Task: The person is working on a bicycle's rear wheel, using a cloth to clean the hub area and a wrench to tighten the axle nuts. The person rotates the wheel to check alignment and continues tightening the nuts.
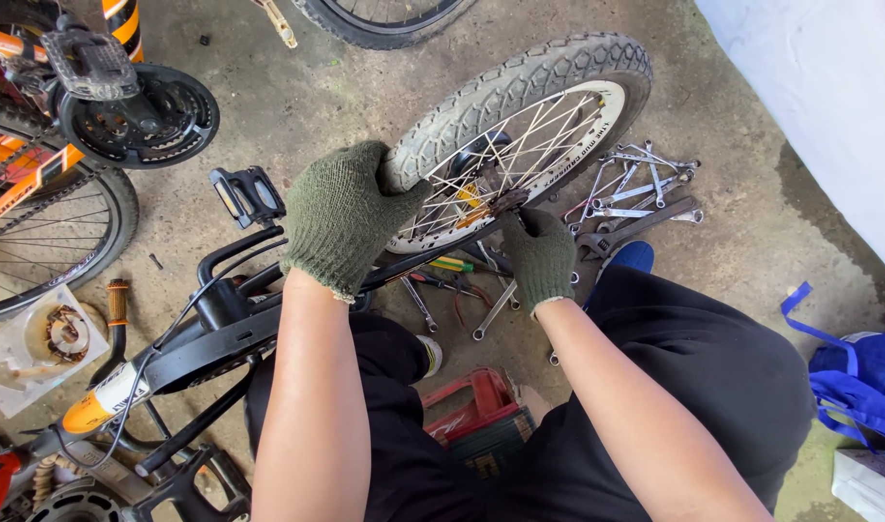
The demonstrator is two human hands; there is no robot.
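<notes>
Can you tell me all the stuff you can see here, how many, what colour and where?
wheel: one, grey tyre with white rim, centre, gripped by both hands
spanners: a pile, silver, on the floor right of the wheel
tools: several, mixed colours, on the floor under the wheel
orange bike: one, orange and black, far left
black frame: one, black, lower left
stool: one, red, between the legs
bag: one, blue, right edge
left hand: green glove, on the tyre
right hand: green glove, at the hub
</notes>
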